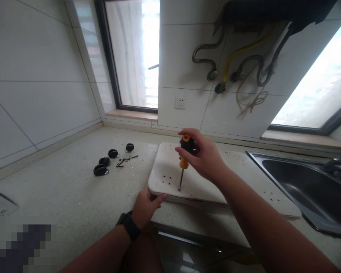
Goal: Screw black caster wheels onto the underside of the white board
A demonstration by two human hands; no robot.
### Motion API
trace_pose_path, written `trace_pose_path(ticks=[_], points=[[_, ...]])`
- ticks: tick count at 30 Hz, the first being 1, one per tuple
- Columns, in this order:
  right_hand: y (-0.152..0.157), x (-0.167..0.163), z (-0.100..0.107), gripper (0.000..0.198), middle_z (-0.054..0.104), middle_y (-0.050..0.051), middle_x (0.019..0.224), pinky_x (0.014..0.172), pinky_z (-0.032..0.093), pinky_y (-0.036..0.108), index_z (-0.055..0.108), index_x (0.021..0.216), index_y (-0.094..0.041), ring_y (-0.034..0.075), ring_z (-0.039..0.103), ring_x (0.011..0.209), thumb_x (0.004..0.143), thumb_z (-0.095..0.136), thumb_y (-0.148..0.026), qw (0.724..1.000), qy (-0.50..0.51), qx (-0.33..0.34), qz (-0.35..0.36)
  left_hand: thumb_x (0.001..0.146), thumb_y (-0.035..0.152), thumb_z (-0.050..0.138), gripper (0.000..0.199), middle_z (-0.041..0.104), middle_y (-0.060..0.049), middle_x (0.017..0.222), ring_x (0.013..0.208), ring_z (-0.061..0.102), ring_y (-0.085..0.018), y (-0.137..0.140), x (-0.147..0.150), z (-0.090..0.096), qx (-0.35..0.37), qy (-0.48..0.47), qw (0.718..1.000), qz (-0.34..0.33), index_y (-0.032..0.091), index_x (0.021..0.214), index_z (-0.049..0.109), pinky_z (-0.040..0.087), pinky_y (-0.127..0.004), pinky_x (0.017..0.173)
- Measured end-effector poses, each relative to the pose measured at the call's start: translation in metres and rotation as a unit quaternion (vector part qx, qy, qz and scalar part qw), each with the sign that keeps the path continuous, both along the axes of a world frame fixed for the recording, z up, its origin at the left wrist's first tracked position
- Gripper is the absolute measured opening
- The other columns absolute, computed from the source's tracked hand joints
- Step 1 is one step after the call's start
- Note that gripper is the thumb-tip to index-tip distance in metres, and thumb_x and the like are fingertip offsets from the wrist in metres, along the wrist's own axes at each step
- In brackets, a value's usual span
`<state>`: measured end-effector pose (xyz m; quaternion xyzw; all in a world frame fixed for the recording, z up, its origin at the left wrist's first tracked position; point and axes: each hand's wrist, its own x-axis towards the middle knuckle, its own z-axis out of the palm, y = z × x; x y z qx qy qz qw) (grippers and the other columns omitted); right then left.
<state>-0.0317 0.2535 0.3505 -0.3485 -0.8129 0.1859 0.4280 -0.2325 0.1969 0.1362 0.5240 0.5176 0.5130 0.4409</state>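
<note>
My right hand [199,153] is closed around the yellow and black handle of a screwdriver [184,162]. The screwdriver stands nearly upright, its tip meeting a screw or hole near the front edge of a white board [204,178]. The board has rounded corners and groups of small holes. At its front left corner my left hand [146,206] grips the board's edge, thumb along the side and fingers partly hidden beneath. Left of the board lie several black casters [100,170] with metal plates, beside a small pile of screws [124,161].
The board rests on a speckled counter [74,193], its right end beside a steel sink [301,185] with a faucet [339,161]. Behind are a tiled wall with a socket [180,103], hoses and a yellow pipe [233,55] under a dark appliance, and two windows.
</note>
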Motion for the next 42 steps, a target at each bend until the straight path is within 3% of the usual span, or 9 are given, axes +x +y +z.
trace_pose_path(ticks=[4, 9, 12, 17, 21, 24, 32, 38, 42], points=[[-0.007, 0.002, 0.009, 0.044, 0.069, 0.008, 0.123, 0.092, 0.061, 0.049, 0.055, 0.133, -0.03, 0.027, 0.071, 0.108, 0.091, 0.067, -0.033, 0.999, -0.05, 0.002, 0.002, 0.081, 0.051, 0.079, 0.048, 0.076, -0.009, 0.082, 0.06, 0.065, -0.016, -0.001, 0.001, 0.001, 0.004, -0.008, 1.0, -0.007, 0.01, 0.103, 0.072, 0.053, -0.027, 0.056], [0.001, 0.012, 0.017, 0.049, 0.028, 0.005, 0.167, 0.111, 0.053, 0.048, 0.043, 0.142, -0.039, 0.025, 0.05, 0.143, 0.097, 0.056, -0.024, 0.967, 0.019, -0.133, 0.219, 0.081, 0.051, 0.079, 0.048, 0.077, -0.009, 0.083, 0.06, 0.064, -0.016, -0.001, 0.001, 0.001, 0.009, -0.011, 1.0, -0.009, 0.01, 0.103, 0.072, 0.053, -0.027, 0.056], [0.01, 0.015, 0.013, 0.046, 0.036, 0.006, 0.162, 0.108, 0.055, 0.049, 0.046, 0.138, -0.037, 0.025, 0.055, 0.138, 0.096, 0.059, -0.024, 0.944, 0.051, -0.163, 0.284, 0.082, 0.051, 0.079, 0.048, 0.077, -0.009, 0.083, 0.06, 0.065, -0.016, -0.001, 0.0, 0.001, 0.009, -0.004, 1.0, -0.009, 0.01, 0.103, 0.071, 0.054, -0.027, 0.056], [0.012, 0.01, 0.002, 0.042, 0.063, 0.006, 0.128, 0.092, 0.063, 0.046, 0.055, 0.127, -0.03, 0.022, 0.072, 0.103, 0.088, 0.072, -0.028, 0.989, 0.036, -0.079, 0.123, 0.081, 0.052, 0.079, 0.048, 0.076, -0.008, 0.082, 0.06, 0.064, -0.015, -0.002, 0.0, 0.002, 0.008, -0.004, 1.0, -0.013, 0.01, 0.103, 0.071, 0.053, -0.026, 0.056], [0.0, 0.005, 0.002, 0.048, 0.07, 0.009, 0.115, 0.088, 0.063, 0.048, 0.059, 0.13, -0.028, 0.027, 0.071, 0.103, 0.085, 0.075, -0.031, 0.999, -0.033, 0.041, -0.015, 0.08, 0.053, 0.079, 0.049, 0.076, -0.008, 0.082, 0.059, 0.063, -0.015, -0.002, 0.001, 0.003, 0.007, -0.007, 1.0, -0.01, 0.01, 0.101, 0.071, 0.053, -0.026, 0.055], [-0.01, 0.004, 0.009, 0.052, 0.069, 0.011, 0.126, 0.095, 0.061, 0.05, 0.055, 0.138, -0.027, 0.028, 0.069, 0.114, 0.088, 0.07, -0.029, 0.996, -0.071, 0.062, -0.003, 0.081, 0.052, 0.079, 0.049, 0.076, -0.008, 0.082, 0.059, 0.064, -0.015, -0.002, 0.002, 0.004, 0.005, -0.005, 1.0, -0.01, 0.01, 0.103, 0.071, 0.053, -0.027, 0.055], [0.001, 0.009, 0.017, 0.051, 0.057, 0.008, 0.147, 0.109, 0.054, 0.049, 0.048, 0.145, -0.032, 0.024, 0.063, 0.129, 0.095, 0.057, -0.027, 0.982, 0.005, -0.089, 0.166, 0.08, 0.052, 0.079, 0.049, 0.076, -0.008, 0.081, 0.062, 0.066, -0.017, -0.001, 0.001, 0.006, 0.003, 0.0, 1.0, -0.008, 0.01, 0.103, 0.072, 0.054, -0.027, 0.056], [0.004, 0.008, 0.016, 0.044, 0.069, 0.01, 0.114, 0.093, 0.062, 0.05, 0.063, 0.126, -0.022, 0.028, 0.07, 0.101, 0.086, 0.076, -0.036, 0.993, -0.095, 0.039, -0.055, 0.079, 0.052, 0.08, 0.05, 0.077, -0.01, 0.084, 0.061, 0.066, -0.017, -0.001, 0.001, 0.005, 0.0, -0.014, 1.0, -0.009, 0.009, 0.103, 0.072, 0.054, -0.028, 0.056], [-0.005, 0.01, 0.022, 0.043, 0.067, 0.011, 0.12, 0.1, 0.058, 0.052, 0.062, 0.129, -0.022, 0.028, 0.069, 0.107, 0.09, 0.071, -0.038, 0.984, -0.142, 0.083, -0.064, 0.08, 0.052, 0.08, 0.051, 0.077, -0.01, 0.086, 0.062, 0.066, -0.016, -0.002, 0.002, 0.003, 0.002, -0.016, 1.0, -0.012, 0.009, 0.105, 0.072, 0.054, -0.028, 0.057]])
